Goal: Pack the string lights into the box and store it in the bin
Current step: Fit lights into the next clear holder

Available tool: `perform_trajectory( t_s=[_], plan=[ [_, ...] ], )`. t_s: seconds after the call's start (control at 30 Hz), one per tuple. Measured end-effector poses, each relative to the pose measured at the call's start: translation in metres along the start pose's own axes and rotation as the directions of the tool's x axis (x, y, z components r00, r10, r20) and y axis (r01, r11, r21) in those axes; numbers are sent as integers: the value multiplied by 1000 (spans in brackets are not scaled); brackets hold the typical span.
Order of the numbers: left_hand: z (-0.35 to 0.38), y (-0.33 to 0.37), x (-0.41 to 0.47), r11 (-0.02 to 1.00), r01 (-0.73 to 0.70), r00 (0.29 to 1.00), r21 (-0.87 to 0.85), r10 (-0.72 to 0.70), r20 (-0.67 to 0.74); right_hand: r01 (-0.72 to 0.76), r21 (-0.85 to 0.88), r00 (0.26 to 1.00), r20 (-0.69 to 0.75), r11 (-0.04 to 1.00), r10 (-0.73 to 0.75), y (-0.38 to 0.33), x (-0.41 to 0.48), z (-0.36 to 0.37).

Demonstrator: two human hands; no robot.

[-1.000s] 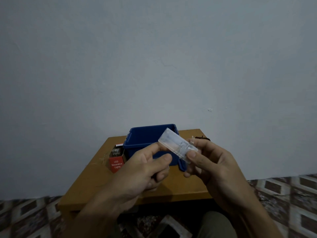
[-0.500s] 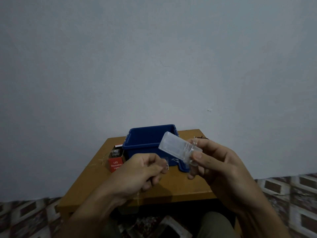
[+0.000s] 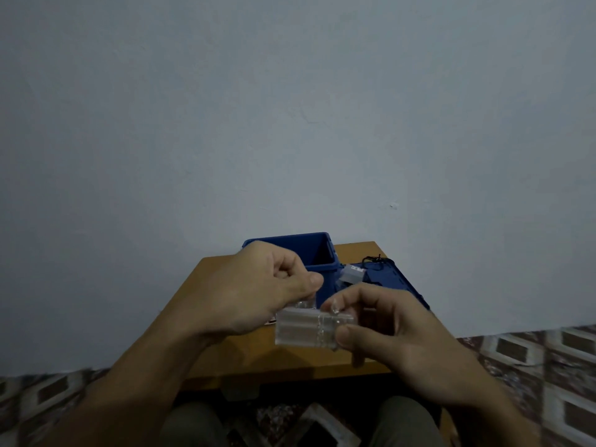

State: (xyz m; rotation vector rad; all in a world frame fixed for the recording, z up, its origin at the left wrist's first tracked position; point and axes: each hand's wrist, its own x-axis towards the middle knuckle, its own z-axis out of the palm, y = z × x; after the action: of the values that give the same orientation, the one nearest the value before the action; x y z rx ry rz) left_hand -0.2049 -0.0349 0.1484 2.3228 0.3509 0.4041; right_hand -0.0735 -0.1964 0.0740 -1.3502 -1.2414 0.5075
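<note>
Well, right hand [image 3: 396, 330]: you pinched the clear rectangular plastic case [image 3: 306, 330] over the brown wooden table [image 3: 206, 285].
Left hand [image 3: 258, 291]: curled at the case's top; its hold was hidden.
Blue plastic bin [image 3: 317, 253]: stood behind, half covered.

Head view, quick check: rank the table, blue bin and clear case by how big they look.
1. Table.
2. Blue bin, partly hidden behind the left hand.
3. Clear case, held by the right hand near the camera, so bin versus case is unsure.
</note>
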Motion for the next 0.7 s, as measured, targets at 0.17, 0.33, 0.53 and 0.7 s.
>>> perform_trajectory(
  t_s=[0.17, 0.33, 0.53, 0.7],
  plan=[
    [10, 4, -11, 999, -53, 986, 12, 54, -159, 32, -121, 971, -231, 992, -59, 3, 4, 8],
    [23, -2, -12, 971, -29, 992, -236, -1, -126, 86, -159, 902, -407, 984, -145, 7, 8, 13],
    [42, -8, -17, 898, 27, 982, -440, -105, -154, 137, -157, 859, -472, 978, -197, 8, 7, 16],
    [47, -12, -14, 889, 91, 976, -449, -169, -139, 181, -117, 841, -497, 977, -215, 9, 9, 22]
  ],
)
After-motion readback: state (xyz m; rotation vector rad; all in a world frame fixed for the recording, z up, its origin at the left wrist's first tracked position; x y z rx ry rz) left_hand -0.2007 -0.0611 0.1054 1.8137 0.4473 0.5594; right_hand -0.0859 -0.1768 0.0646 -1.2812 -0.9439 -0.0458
